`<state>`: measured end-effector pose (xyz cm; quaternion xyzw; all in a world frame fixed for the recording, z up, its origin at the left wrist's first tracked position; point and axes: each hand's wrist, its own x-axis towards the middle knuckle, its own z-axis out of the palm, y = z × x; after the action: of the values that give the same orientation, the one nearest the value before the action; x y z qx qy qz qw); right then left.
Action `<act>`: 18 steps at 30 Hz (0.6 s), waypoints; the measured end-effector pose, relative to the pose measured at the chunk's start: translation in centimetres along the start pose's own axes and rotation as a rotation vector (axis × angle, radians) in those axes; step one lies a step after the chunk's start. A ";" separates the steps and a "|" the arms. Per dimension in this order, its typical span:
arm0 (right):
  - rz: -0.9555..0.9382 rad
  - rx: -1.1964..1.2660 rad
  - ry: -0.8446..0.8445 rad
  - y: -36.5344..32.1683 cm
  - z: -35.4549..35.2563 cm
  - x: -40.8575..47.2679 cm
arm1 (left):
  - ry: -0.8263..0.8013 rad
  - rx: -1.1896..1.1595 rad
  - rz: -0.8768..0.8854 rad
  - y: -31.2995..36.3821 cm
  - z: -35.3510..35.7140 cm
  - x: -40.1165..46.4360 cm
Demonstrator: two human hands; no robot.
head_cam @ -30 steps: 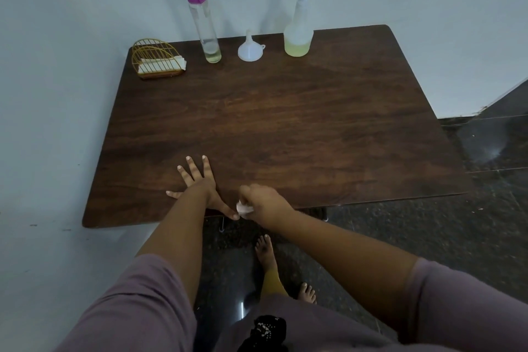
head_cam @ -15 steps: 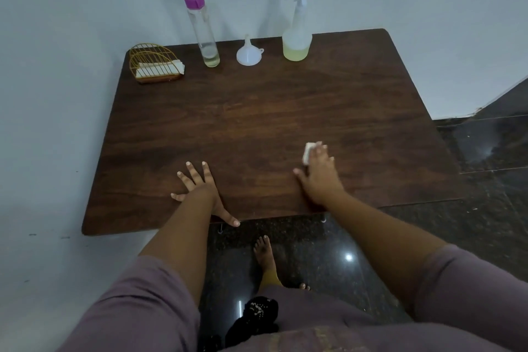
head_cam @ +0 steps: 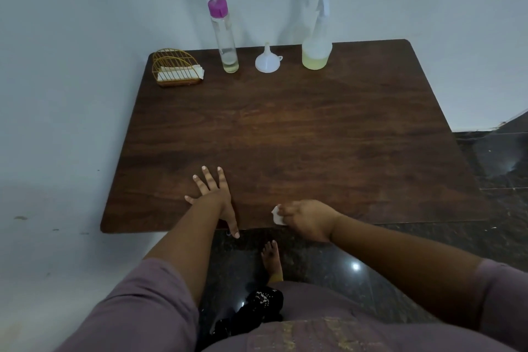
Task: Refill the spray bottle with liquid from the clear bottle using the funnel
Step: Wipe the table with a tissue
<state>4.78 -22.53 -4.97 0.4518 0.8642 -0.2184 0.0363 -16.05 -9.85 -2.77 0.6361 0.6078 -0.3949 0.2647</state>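
1. Pressing flat on the desk (head_cam: 285, 128), the left hand (head_cam: 213, 197) lies with fingers spread, holding nothing.
2. Just beside it, the right hand (head_cam: 307, 218) pinches a white tissue (head_cam: 277, 216) at the desk's near edge.
3. Well beyond both hands stand the clear bottle (head_cam: 225, 37), funnel (head_cam: 267, 61) and spray bottle (head_cam: 317, 48), the bottles upright.
4. Beyond the left hand sits a wire napkin holder (head_cam: 175, 67).

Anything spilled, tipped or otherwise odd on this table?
No spill shows. The clear bottle, funnel and spray bottle stand untouched at the back, while the right hand holds a white tissue at the table's near edge.
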 end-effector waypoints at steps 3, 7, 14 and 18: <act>0.142 0.084 0.141 -1.2 0.0 2.1 | -0.006 0.003 -0.002 0.1 -0.1 0.1; -0.180 -0.055 -0.028 -3.8 2.4 4.1 | -0.001 0.017 -0.002 -0.1 -0.2 0.0; 0.682 0.204 0.412 7.8 0.7 -1.2 | 0.045 -0.067 0.033 1.3 -1.2 0.0; 1.075 0.219 0.390 10.6 -0.7 -2.0 | 0.199 -0.149 0.153 2.8 -2.2 0.9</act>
<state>14.48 -18.50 -7.46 0.8600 0.4767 -0.1701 -0.0646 -12.93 -7.89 -2.74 0.6951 0.6084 -0.2625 0.2787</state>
